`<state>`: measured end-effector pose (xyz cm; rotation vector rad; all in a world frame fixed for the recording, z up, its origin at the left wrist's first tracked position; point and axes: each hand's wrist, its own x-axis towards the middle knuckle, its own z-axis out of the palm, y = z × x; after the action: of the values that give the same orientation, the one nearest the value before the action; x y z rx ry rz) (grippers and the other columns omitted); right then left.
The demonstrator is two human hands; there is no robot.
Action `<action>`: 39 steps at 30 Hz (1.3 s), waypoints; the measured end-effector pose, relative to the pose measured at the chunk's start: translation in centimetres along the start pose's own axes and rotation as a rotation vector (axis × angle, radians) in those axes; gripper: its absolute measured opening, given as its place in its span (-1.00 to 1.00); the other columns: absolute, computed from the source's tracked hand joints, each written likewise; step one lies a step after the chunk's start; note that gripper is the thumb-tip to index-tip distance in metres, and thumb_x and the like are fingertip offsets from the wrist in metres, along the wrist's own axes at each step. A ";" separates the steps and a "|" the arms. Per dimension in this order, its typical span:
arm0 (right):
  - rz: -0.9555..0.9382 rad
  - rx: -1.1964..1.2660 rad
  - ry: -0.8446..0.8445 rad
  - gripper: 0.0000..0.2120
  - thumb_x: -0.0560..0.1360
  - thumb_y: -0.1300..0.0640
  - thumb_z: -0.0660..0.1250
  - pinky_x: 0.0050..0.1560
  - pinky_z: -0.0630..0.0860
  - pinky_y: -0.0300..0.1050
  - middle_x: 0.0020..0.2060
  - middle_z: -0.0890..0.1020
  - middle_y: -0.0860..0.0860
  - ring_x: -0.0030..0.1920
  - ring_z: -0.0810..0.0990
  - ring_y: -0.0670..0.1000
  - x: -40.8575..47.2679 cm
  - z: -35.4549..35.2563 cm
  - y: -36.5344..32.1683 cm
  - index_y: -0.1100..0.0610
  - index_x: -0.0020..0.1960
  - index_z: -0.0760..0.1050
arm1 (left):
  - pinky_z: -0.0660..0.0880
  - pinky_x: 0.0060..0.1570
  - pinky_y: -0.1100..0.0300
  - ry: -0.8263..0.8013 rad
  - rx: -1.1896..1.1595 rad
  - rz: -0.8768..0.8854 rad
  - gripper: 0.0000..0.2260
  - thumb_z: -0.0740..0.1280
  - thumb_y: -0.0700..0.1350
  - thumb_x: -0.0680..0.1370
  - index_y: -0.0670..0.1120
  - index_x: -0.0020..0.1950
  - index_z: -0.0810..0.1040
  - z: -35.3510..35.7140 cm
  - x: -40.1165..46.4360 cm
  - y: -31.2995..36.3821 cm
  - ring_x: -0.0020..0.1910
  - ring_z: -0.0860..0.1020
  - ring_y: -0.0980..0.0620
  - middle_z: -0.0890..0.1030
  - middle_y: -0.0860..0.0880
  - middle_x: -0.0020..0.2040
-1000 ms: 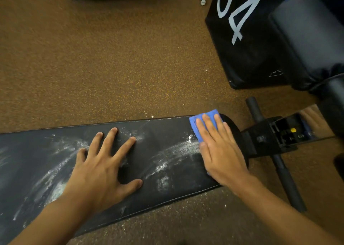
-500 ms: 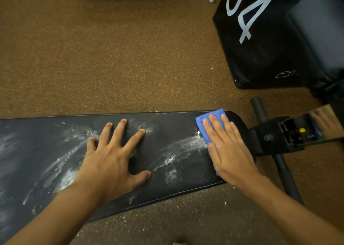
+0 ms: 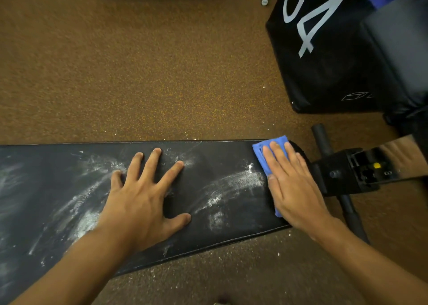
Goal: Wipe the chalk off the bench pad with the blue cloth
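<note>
- right hand (image 3: 293,186) is flat on top of the blue cloth (image 3: 264,154), fingers straight and together, pressing it down at the right end of the bench pad (image 3: 220,156), not really gripping it
- cloth pokes out past the fingertips and along the thumb side
- left hand (image 3: 141,200) is spread wide, palm down mid-pad, holding nothing
- chalk (image 3: 240,180) is smeared in white streaks between the two hands, plus more to the left of the left hand
- black bench frame (image 3: 347,175) sticks out right of the pad, black box (image 3: 324,56) with pale numbers sits on the brown floor (image 3: 139,61) behind it
</note>
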<state>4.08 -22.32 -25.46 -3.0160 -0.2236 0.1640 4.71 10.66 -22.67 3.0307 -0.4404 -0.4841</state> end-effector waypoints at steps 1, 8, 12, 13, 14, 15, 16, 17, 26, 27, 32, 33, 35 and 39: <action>0.021 -0.006 0.010 -0.43 0.63 0.04 -0.03 0.59 -0.01 0.13 0.63 0.09 0.00 0.63 -0.09 0.07 0.4 0.1 0.2 0.04 0.63 0.06 | 0.27 0.36 -0.33 -0.001 0.002 0.001 -0.05 0.06 0.62 0.28 0.25 0.60 0.02 0.0 0.0 0.0 0.59 0.06 -0.27 0.03 -0.12 0.65; 0.059 -0.030 0.045 -0.43 0.60 0.02 -0.02 0.56 0.00 0.18 0.59 0.19 0.03 0.60 0.02 0.15 4.3 0.3 -3.5 0.01 0.61 0.11 | 0.31 0.32 -0.36 0.011 0.002 0.002 -0.05 0.09 0.61 0.27 0.23 0.59 0.11 0.4 0.0 0.3 0.57 0.12 -0.29 0.11 -0.13 0.63; -0.058 0.000 -0.009 -0.42 0.63 0.06 0.00 0.60 -0.09 0.12 0.64 0.03 0.00 0.62 -0.17 0.05 0.8 -0.1 -2.8 0.03 0.64 0.01 | 0.31 0.33 -0.35 0.015 -0.004 0.009 -0.05 0.08 0.61 0.27 0.24 0.59 0.09 0.3 0.0 -0.1 0.57 0.12 -0.29 0.11 -0.13 0.63; -0.062 -0.003 -0.014 -0.42 0.63 0.05 -0.01 0.60 -0.09 0.11 0.64 0.03 -0.01 0.62 -0.18 0.04 0.5 -0.1 -2.2 0.02 0.64 0.01 | 0.31 0.34 -0.36 0.013 -0.003 0.009 -0.05 0.08 0.62 0.27 0.24 0.59 0.08 0.3 -0.1 -0.1 0.57 0.11 -0.29 0.10 -0.13 0.64; -0.051 -0.013 -0.011 -0.41 0.62 0.05 -0.03 0.60 -0.09 0.11 0.63 0.04 -0.01 0.62 -0.16 0.05 0.7 -0.1 -1.8 0.02 0.64 0.02 | 0.30 0.34 -0.36 0.009 -0.003 0.007 -0.05 0.07 0.62 0.28 0.24 0.59 0.07 0.3 -0.2 -0.1 0.58 0.11 -0.29 0.09 -0.13 0.64; -0.021 -0.021 -0.002 -0.41 0.61 0.04 -0.04 0.60 -0.08 0.11 0.63 0.06 0.00 0.63 -0.14 0.07 1.4 0.0 -1.7 0.02 0.64 0.03 | 0.30 0.34 -0.35 0.006 -0.004 0.005 -0.05 0.06 0.62 0.28 0.24 0.60 0.06 0.3 -0.2 0.0 0.58 0.09 -0.29 0.08 -0.12 0.64; 0.022 -0.026 0.011 -0.40 0.60 0.03 -0.06 0.59 -0.06 0.12 0.63 0.07 0.01 0.63 -0.11 0.09 2.3 0.2 -1.7 0.02 0.64 0.03 | 0.28 0.35 -0.35 0.003 -0.004 0.004 -0.05 0.05 0.62 0.28 0.24 0.60 0.04 0.4 -0.2 0.0 0.58 0.07 -0.28 0.06 -0.12 0.64; 0.066 -0.028 0.022 -0.40 0.59 0.03 -0.06 0.59 -0.04 0.14 0.63 0.08 0.01 0.62 -0.09 0.12 3.3 0.3 -2.0 0.02 0.64 0.03 | 0.27 0.36 -0.34 0.006 -0.005 0.005 -0.05 0.04 0.62 0.28 0.25 0.60 0.02 0.5 -0.1 0.1 0.59 0.05 -0.28 0.03 -0.11 0.65; -0.067 -0.016 -0.023 -0.40 0.62 0.05 -0.01 0.60 -0.08 0.13 0.64 0.02 -0.01 0.62 -0.17 0.06 -0.4 0.0 -1.8 0.04 0.64 0.00 | 0.29 0.35 -0.33 0.026 -0.007 0.008 -0.05 0.04 0.63 0.27 0.25 0.60 0.03 0.5 0.0 -0.3 0.59 0.07 -0.27 0.04 -0.11 0.65; -0.044 -0.015 -0.014 -0.40 0.61 0.05 -0.01 0.60 -0.08 0.13 0.63 0.03 -0.01 0.63 -0.16 0.06 -0.1 0.1 -1.5 0.03 0.64 0.01 | 0.28 0.36 -0.33 0.021 -0.007 0.008 -0.05 0.03 0.63 0.27 0.26 0.60 0.01 0.5 0.0 -0.3 0.59 0.05 -0.27 0.03 -0.11 0.65; 0.153 -0.007 0.055 -0.40 0.60 0.03 -0.04 0.58 -0.02 0.20 0.63 0.10 0.04 0.62 -0.07 0.17 3.7 0.7 -3.6 0.06 0.63 0.05 | 0.26 0.37 -0.33 0.018 -0.001 0.010 -0.05 0.05 0.62 0.27 0.26 0.60 0.00 0.6 -0.1 -0.1 0.59 0.04 -0.27 0.02 -0.11 0.65; 0.130 -0.017 0.054 -0.40 0.60 0.03 -0.03 0.58 -0.02 0.21 0.63 0.10 0.04 0.62 -0.07 0.18 3.5 0.7 -4.0 0.06 0.63 0.05 | 0.26 0.37 -0.33 0.017 -0.001 0.009 -0.05 0.05 0.62 0.27 0.25 0.60 0.01 0.6 -0.1 -0.1 0.59 0.05 -0.27 0.03 -0.11 0.65; 0.057 -0.025 0.034 -0.40 0.61 0.04 -0.01 0.58 -0.03 0.20 0.63 0.07 0.02 0.62 -0.11 0.15 2.0 0.6 -4.4 0.05 0.64 0.01 | 0.27 0.36 -0.33 0.017 -0.001 0.005 -0.04 0.06 0.62 0.27 0.25 0.60 0.02 0.4 0.0 -0.1 0.58 0.06 -0.27 0.04 -0.12 0.64; -0.024 -0.007 -0.014 -0.40 0.62 0.03 -0.03 0.59 -0.13 0.12 0.63 0.00 -0.01 0.62 -0.20 0.06 -1.3 0.5 -3.2 0.02 0.64 -0.05 | 0.25 0.37 -0.34 0.001 -0.021 0.004 -0.04 0.05 0.62 0.28 0.26 0.60 -0.02 0.0 0.0 -0.1 0.59 0.04 -0.28 0.02 -0.11 0.65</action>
<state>2.29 -19.27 -25.43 -3.0186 -0.2628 0.1829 4.69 10.74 -22.67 3.0095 -0.4392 -0.4844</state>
